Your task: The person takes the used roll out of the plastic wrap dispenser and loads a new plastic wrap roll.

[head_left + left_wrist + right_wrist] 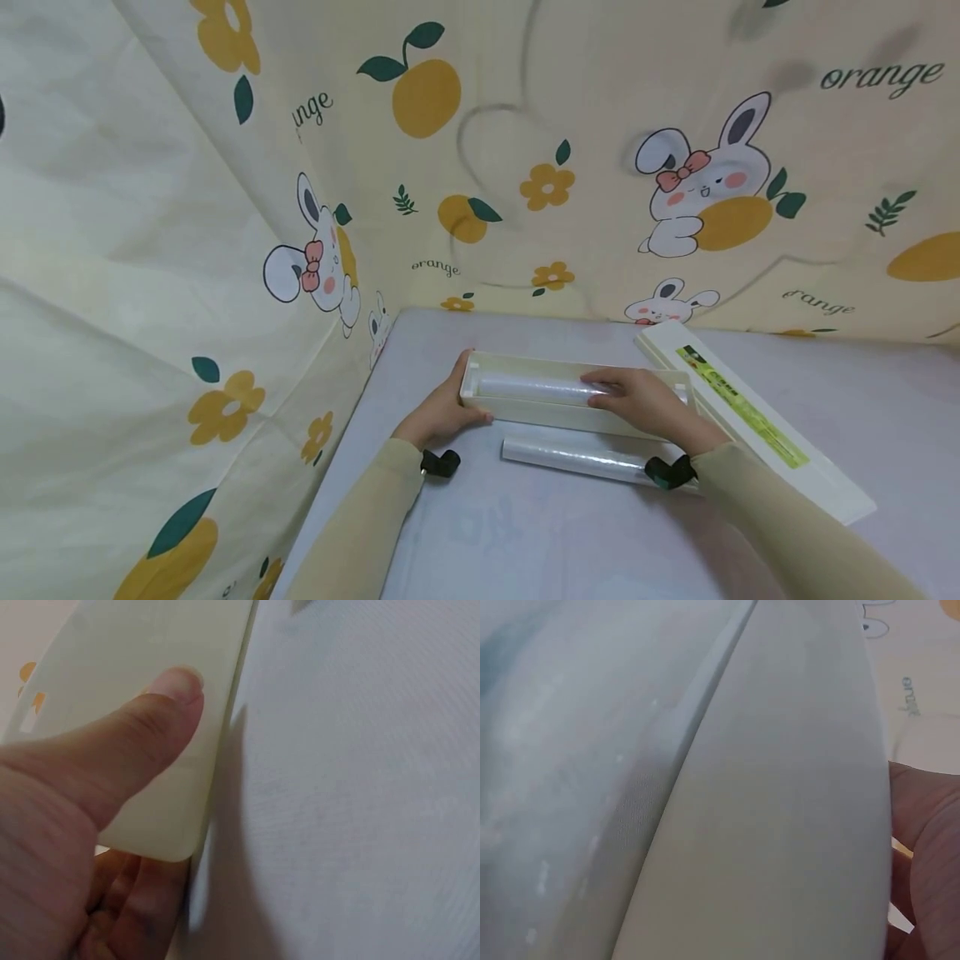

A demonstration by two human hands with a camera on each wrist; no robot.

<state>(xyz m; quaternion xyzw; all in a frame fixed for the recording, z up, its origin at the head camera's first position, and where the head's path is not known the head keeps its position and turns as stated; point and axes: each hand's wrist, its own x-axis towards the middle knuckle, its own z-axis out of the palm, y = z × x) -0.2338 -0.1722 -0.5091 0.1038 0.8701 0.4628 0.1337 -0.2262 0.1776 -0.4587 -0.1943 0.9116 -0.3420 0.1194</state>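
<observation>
A long cream cling film box (555, 414) lies lengthwise on the table, with a roll of cling film (525, 386) inside it. My left hand (442, 404) grips the box's left end; in the left wrist view the thumb (142, 739) lies along the front wall and the fingers go behind the end. My right hand (641, 400) reaches into the box near its right end and holds the roll inside, a finger on the far side and the thumb on the near side. A second roll of cling film (573, 458) lies in front of the box, partly behind the right wrist's camera.
A long white lid (817, 483) with a green and yellow label (742, 406) lies slantwise at the right, beside the box's right end. A cloth (487, 167) printed with oranges and rabbits hangs behind the table (480, 542) and along its left side.
</observation>
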